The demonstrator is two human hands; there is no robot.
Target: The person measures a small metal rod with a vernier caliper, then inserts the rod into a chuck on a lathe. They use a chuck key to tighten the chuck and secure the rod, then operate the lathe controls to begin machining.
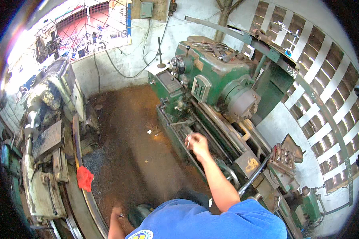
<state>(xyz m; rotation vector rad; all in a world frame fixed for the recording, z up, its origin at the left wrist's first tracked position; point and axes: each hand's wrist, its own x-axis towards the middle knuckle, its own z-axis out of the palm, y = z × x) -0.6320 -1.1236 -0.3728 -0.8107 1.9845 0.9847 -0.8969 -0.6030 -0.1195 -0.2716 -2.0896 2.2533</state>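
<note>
Right fingers (196,140) pinch a small pale piece (189,139), left fingers (115,211) too indistinct to judge, and handwriting (292,71) marks a curved rail (307,88).

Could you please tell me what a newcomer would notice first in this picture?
Probably the big green lathe, right of the centre, with the person's bare right hand seen against its lower front side. Next, the bright red cloth on the long rail of the worn machine at left, and the blue shirt along the bottom edge.
</note>
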